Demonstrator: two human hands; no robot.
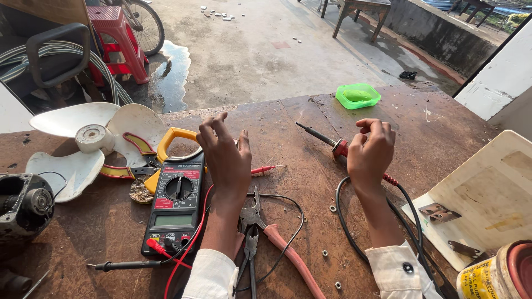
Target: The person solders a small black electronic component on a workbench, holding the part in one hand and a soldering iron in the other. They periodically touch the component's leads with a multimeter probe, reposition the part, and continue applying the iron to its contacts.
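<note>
My left hand (226, 158) hovers palm down over the brown worktable (310, 182), fingers apart and holding nothing I can make out. A thin wire stands just beyond its fingertips. Beside it lie a clamp multimeter (176, 202) with a yellow jaw and a red probe (266, 169). My right hand (372, 150) has its fingers curled loosely. Its heel is over the handle of a soldering iron (321, 137) that lies on the table with the tip pointing far left. The handle is mostly hidden under the hand. Pink-handled pliers (260, 227) lie by my left forearm.
A white fan blade (83, 138) and a motor (25, 205) sit at the left. A green dish (358, 96) is at the far edge, a white board (487, 194) and a tin (499, 274) at the right. Small washers and black cable are scattered between my arms.
</note>
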